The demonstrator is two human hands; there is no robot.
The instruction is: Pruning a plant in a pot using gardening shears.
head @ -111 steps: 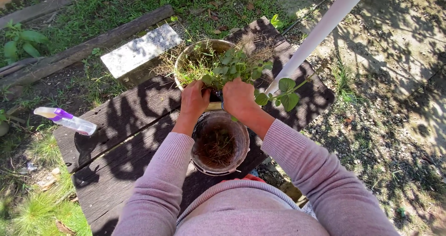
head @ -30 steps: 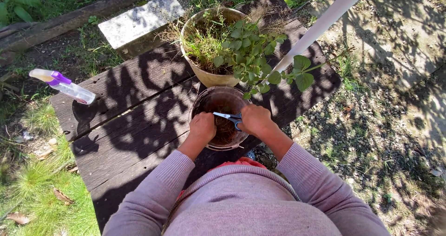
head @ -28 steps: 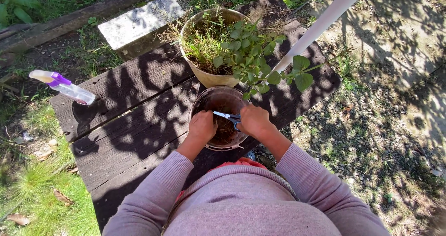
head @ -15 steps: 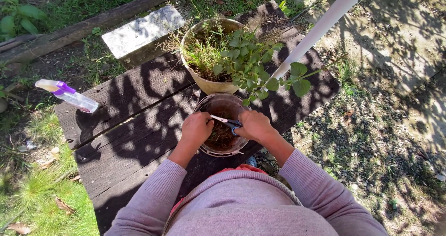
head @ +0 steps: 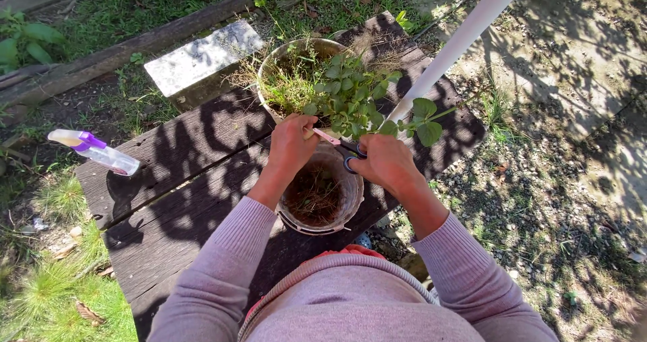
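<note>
Wooden bench point(head: 182, 173), dark weathered planks w/ dappled leaf shadow, carries everything here. R hand point(head: 384, 161) grips scissors point(head: 340, 145): fingers closed thru the dark handle loops, pale blades pointing left toward the L hand, blades look nearly together but can't tell for sure. Scissors sit above the far rim of the bucket, just under the plant's leaves. L hand point(head: 291, 143) is at the near wall of the beige pot point(head: 273, 59), fingers curled together at the base of the stems; whether they pinch a stem can't be told, leaves cover the tips. Leafy green plant point(head: 350, 96) grows out of that pot, spilling right w/ one long stem over the bench edge; dry grass tufts fill the pot's left half. Small round bucket point(head: 322, 197) stands btwn the forearms, close to the person's body, touching or just beside the pot, w/ brown dry clippings and soil inside. Both sleeves mauve knit. White pole point(head: 458, 45) slants from top right down behind the plant. Spray bottle point(head: 94, 152), clear w/ purple collar, lies on its side at bench's left end, well apart from hands. Grey stone slab point(head: 202, 59) lies on grass beyond bench, timber log point(head: 121, 59) behind it. Gravel ground at right.
</note>
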